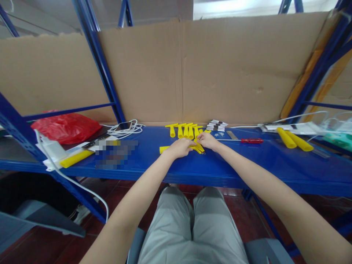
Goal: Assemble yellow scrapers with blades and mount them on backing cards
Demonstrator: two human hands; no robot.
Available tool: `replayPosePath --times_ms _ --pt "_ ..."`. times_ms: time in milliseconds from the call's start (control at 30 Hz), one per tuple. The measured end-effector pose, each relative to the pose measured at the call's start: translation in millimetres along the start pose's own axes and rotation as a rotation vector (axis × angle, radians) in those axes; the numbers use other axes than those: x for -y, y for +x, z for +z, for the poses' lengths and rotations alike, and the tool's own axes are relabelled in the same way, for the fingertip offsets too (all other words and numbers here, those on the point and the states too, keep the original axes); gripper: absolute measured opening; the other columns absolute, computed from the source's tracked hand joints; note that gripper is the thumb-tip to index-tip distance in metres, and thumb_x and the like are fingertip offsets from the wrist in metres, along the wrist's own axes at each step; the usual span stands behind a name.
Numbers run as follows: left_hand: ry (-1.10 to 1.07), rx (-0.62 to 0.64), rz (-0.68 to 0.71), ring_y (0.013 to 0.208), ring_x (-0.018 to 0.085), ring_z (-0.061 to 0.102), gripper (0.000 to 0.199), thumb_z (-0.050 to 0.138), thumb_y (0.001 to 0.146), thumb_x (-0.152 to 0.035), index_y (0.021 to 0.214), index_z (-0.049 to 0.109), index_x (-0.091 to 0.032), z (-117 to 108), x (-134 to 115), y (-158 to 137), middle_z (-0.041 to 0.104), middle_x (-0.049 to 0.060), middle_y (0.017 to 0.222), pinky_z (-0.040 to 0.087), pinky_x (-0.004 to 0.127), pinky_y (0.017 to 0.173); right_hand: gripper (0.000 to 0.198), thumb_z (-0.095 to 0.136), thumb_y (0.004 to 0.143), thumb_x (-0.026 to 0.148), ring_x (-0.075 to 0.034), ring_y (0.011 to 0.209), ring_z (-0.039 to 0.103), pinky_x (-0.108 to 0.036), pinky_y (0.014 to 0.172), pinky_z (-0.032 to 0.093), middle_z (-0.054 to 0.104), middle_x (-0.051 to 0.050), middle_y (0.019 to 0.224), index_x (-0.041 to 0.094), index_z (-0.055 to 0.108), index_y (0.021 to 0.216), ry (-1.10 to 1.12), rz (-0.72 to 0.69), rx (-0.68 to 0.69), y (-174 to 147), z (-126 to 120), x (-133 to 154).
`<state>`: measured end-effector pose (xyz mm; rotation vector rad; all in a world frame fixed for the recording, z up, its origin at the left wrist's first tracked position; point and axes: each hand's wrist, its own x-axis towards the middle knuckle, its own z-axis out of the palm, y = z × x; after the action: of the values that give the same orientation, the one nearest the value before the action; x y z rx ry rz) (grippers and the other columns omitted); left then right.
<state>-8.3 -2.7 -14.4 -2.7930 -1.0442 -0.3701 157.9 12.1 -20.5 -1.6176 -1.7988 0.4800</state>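
My left hand (180,147) lies low over the blue tabletop with its fingers curled on yellow plastic pieces. A yellow tube end (164,149) sticks out on its left, and flat yellow strips (200,149) show on its right. Close beside it, my right hand (208,140) pinches at a small yellow piece; the fingers hide most of it. Just behind both hands stands a row of several yellow tube-handled pieces (180,131) with flat, wide tops. A small dark tip lies by the strips.
Right of the hands lie a red-handled screwdriver (251,140) and a small metal plate (232,135). Black-and-white packets (218,125) are stacked behind. Two yellow tubes (294,139) lie far right. Left are a red bag (67,127), white cables (129,127) and another yellow tube (76,158). Cardboard (233,69) walls the back.
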Motion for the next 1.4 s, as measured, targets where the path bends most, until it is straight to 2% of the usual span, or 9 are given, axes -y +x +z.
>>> replayPosePath --times_ms 167,300,433,567,700,833,1067,1233,1400 --pt "0.02 0.017 0.034 0.1 0.022 0.064 0.031 0.052 0.085 -0.017 0.111 0.068 -0.018 0.2 1.6 1.6 0.07 0.009 0.107 0.048 0.032 0.088 0.025 0.059 0.079 0.014 -0.019 0.084 0.066 -0.027 0.076 0.048 0.07 -0.011 0.09 0.012 0.066 0.103 -0.34 -0.128 0.021 -2.2 -4.8 3.1" --pt "0.01 0.028 0.027 0.101 0.022 0.064 0.031 0.05 0.086 -0.015 0.111 0.068 -0.017 0.4 0.0 2.1 0.069 0.01 0.108 0.048 0.032 0.088 0.024 0.057 0.081 0.016 -0.021 0.093 0.065 -0.027 0.079 0.047 0.071 -0.011 0.098 0.015 0.067 0.103 -0.418 -0.152 -0.037 -2.0 -16.2 2.6" --pt "0.011 -0.008 0.048 0.099 0.022 0.063 0.03 0.049 0.087 -0.015 0.11 0.068 -0.016 3.2 0.1 2.2 0.068 0.011 0.106 0.048 0.031 0.087 0.01 0.058 0.08 0.014 -0.017 0.078 0.064 -0.024 0.07 0.048 0.07 -0.007 0.086 0.014 0.066 0.087 -0.273 -0.124 -0.073 1.2 -25.6 -5.0" --pt "0.006 -0.094 0.091 0.103 0.021 0.062 0.031 0.048 0.088 -0.015 0.112 0.067 -0.018 5.6 0.8 3.0 0.067 0.009 0.108 0.047 0.032 0.091 0.016 0.054 0.086 0.018 -0.008 0.042 0.046 -0.02 0.042 0.037 0.051 0.003 0.05 0.015 0.055 0.07 0.071 0.027 0.075 -1.6 -29.3 -9.8" --pt "-0.012 -0.193 0.138 0.107 0.02 0.059 0.031 0.045 0.091 -0.015 0.113 0.066 -0.016 4.5 -0.8 3.3 0.065 0.009 0.112 0.046 0.033 0.095 0.018 0.055 0.088 0.02 -0.005 0.035 0.036 -0.016 0.036 0.029 0.041 0.007 0.044 0.016 0.051 0.07 0.452 0.133 0.277 -6.6 -33.7 -6.0" --pt "-0.001 -0.218 0.129 0.111 0.019 0.058 0.031 0.044 0.092 -0.017 0.115 0.063 -0.017 2.5 -5.2 1.9 0.065 0.009 0.115 0.044 0.033 0.098 0.022 0.054 0.088 0.02 -0.003 0.033 0.026 -0.015 0.034 0.022 0.036 0.009 0.041 0.017 0.048 0.067 0.643 0.191 0.333 -6.3 -36.4 -2.7" --pt "0.051 -0.148 0.04 0.118 0.019 0.055 0.039 0.04 0.093 -0.02 0.131 0.049 -0.023 4.2 -11.7 0.3 0.059 0.006 0.129 0.045 0.032 0.096 0.022 0.058 0.084 0.021 -0.003 0.033 0.026 -0.015 0.033 0.018 0.037 0.008 0.041 0.017 0.047 0.066 0.656 0.118 0.319 -2.9 -32.6 -2.7" --pt "0.092 -0.079 0.038 0.113 0.021 0.057 0.044 0.037 0.094 -0.019 0.136 0.046 -0.022 5.1 -11.8 1.6 0.06 0.009 0.124 0.046 0.032 0.093 0.02 0.058 0.083 0.017 -0.003 0.032 0.025 -0.015 0.034 0.018 0.037 0.009 0.042 0.017 0.047 0.067 0.634 0.092 0.319 -4.6 -28.5 -1.7" --pt "0.063 -0.08 0.047 0.112 0.02 0.058 0.044 0.038 0.093 -0.018 0.136 0.048 -0.021 4.1 -11.8 2.1 0.063 0.009 0.119 0.045 0.031 0.094 0.021 0.053 0.087 0.022 -0.006 0.034 0.031 -0.019 0.036 0.024 0.04 0.007 0.042 0.017 0.051 0.066 0.376 0.043 0.277 -4.5 -30.9 0.1"
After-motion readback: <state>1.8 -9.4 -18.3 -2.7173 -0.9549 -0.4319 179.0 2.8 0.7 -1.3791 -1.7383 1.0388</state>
